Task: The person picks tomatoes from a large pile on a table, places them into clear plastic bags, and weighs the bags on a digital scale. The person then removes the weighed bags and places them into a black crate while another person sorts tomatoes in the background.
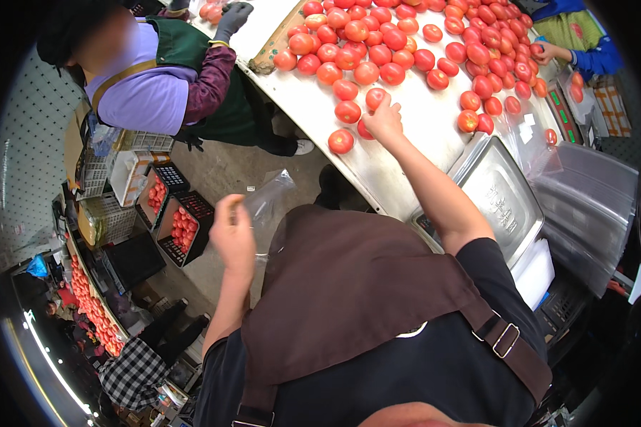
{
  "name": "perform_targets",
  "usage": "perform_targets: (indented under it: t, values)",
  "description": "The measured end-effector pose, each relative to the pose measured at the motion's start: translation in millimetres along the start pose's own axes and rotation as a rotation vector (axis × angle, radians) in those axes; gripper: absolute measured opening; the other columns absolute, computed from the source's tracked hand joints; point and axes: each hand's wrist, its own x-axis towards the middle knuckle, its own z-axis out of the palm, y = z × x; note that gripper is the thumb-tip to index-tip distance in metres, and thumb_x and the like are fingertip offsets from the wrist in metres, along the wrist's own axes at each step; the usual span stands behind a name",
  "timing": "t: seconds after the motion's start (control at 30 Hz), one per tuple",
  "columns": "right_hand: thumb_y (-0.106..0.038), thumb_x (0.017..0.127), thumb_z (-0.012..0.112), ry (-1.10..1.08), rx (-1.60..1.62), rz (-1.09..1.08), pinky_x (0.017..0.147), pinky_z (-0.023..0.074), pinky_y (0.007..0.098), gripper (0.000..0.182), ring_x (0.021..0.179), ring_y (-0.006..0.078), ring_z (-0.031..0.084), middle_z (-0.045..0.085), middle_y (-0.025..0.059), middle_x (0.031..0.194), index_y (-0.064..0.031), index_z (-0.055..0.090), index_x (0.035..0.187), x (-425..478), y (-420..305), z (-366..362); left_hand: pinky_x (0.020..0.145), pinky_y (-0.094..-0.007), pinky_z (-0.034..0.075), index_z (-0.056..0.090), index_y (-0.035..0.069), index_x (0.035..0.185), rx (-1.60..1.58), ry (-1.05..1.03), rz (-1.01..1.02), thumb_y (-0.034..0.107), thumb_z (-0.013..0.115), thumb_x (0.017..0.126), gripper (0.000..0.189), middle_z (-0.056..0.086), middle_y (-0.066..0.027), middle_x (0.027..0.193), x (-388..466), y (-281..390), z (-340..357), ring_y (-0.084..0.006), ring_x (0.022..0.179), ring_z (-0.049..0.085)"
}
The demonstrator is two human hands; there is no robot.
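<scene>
My right hand (384, 121) reaches over the white tabletop (432, 115), its fingers on a tomato (364, 129) that it partly hides; another tomato (375, 99) lies right at its fingertips. A few loose tomatoes, such as the one at the near edge (341, 141), lie left of the hand. Beyond them spreads a large heap of red tomatoes (379, 37). My left hand (234, 235) is raised beside my brown apron, slightly blurred, with its fingers curled at a clear plastic bag (270, 195) that hangs open over the floor.
A scale with a steel pan (505, 208) stands right of my right arm, beside stacked clear plastic lids or trays (587, 208). A co-worker in a green apron (192, 58) stands at the left; another's hand (547, 53) touches tomatoes at the far right. Black crates of tomatoes (184, 229) sit on the floor.
</scene>
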Motion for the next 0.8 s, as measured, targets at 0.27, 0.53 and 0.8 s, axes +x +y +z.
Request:
perform_targets:
  t: [0.27,0.53,0.8]
  values:
    - [-0.017,0.086,0.055,-0.040,-0.118,-0.003,0.081,0.0510,0.0460,0.070,0.099,0.0441,0.055,0.039,0.0282,0.121,-0.0139,0.021,0.147,27,11,17,0.038,-0.0186,0.031,0.063,0.006,0.108,-0.554,-0.176,-0.555,0.015,0.056,0.094,0.019,0.055,0.0021,0.073,30,-3,30,-0.0018,0.044,0.037]
    - [-0.026,0.081,0.066,0.007,-0.386,-0.100,0.071,0.0525,0.0503,0.078,0.091,0.0399,0.058,0.045,0.0211,0.113,-0.0187,0.024,0.147,-10,16,14,0.069,-0.0215,0.044,0.063,0.003,0.117,-0.323,-0.166,-0.087,0.016,0.059,0.094,0.027,0.065,-0.0018,0.092,36,21,56,-0.0052,0.077,0.052]
    - [-0.033,0.085,0.065,-0.448,0.778,0.144,0.068,0.0560,0.0366,0.069,0.087,0.0296,0.063,0.054,0.0170,0.111,-0.0065,0.033,0.139,-1,54,-27,0.075,-0.0241,0.047,0.064,0.000,0.115,-0.404,-0.299,-0.156,0.025,0.053,0.097,0.032,0.067,-0.0034,0.094,48,40,95,-0.0069,0.082,0.056]
